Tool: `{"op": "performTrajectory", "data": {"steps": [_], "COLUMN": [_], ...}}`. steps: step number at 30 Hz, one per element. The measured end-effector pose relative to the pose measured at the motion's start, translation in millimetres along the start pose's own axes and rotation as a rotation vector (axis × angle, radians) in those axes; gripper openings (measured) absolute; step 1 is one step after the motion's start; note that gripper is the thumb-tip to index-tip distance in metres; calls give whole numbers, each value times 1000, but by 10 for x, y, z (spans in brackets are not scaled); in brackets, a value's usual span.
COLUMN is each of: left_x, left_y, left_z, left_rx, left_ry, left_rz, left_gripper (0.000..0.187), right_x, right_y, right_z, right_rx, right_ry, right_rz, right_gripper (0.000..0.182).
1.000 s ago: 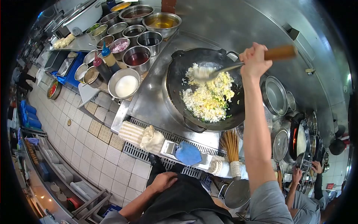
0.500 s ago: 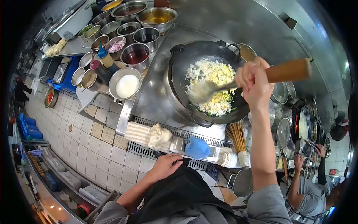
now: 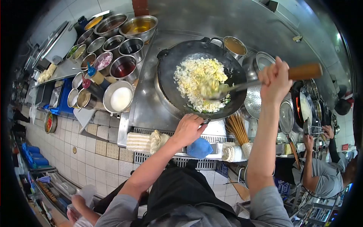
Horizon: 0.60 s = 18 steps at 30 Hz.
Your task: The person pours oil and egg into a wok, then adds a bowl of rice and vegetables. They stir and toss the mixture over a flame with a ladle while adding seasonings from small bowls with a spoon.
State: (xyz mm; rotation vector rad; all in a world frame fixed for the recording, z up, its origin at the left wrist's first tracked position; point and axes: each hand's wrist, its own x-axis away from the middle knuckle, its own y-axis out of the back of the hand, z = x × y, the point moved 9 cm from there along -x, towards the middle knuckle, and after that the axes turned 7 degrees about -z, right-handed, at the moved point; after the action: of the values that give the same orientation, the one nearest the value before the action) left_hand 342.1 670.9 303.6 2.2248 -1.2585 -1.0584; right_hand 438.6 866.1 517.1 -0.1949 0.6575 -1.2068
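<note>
My right hand (image 3: 276,80) is closed around the wooden handle (image 3: 305,71) of a long metal wok ladle. The ladle's blurred head (image 3: 211,89) lies in white rice (image 3: 189,77) mixed with yellow egg and bits of green. This food fills the middle of a large black wok (image 3: 166,68) on the steel stove. At the wok's near rim, my left hand (image 3: 189,129) covers most of the loop handle (image 3: 206,121), its fingers bent over it and the thumb below. Right under that hand are a blue cloth (image 3: 199,148) and a striped towel (image 3: 141,142).
Left of the wok stand metal bowls of sauces and a bowl of white powder (image 3: 121,99), plus squeeze bottles (image 3: 92,86). A bamboo brush (image 3: 238,126) and a perforated strainer (image 3: 254,101) are to the right. Another person (image 3: 321,174) works at pans farther right.
My left hand has risen from near my apron to the wok's near handle. The ladle head has swept through the rice, and the view has shifted. Another person's arm appears lower left.
</note>
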Motion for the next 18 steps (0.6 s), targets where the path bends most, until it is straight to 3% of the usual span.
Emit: {"op": "performTrajectory", "data": {"steps": [2,4,6,8,10,13,16,18], "left_x": [-54,26,97,375,437,187,362,861], "left_y": [-166,-151,118,484,748,414,-6,-13], "left_z": [118,-96,-466,-937,-1242,-800,-534,-722], "left_rx": [118,49,-100,-121,-62,-97,-129,-236], "left_ry": [137,101,25,-51,-134,-32,-14,36], "left_rz": [105,57,-16,-67,-206,-198,-190,-21], "left_gripper": [22,22,23,25,29,29,32,31], "right_x": [160,116,-37,-232,-402,-441,-455,-537], "right_y": [259,497,833,984,1109,929,743,674], "right_z": [-250,-404,-525,-365,-254,-229,-377,-123], "right_rx": [3,-1,-148,-132,10,66,12,-38], "right_ry": [-15,-30,-233,-387,-376,-244,-134,-103], "right_rz": [-180,-226,-453,-341,-319,-497,-474,-447], "right_gripper": [36,32,30,29,30,32,33,34]}}
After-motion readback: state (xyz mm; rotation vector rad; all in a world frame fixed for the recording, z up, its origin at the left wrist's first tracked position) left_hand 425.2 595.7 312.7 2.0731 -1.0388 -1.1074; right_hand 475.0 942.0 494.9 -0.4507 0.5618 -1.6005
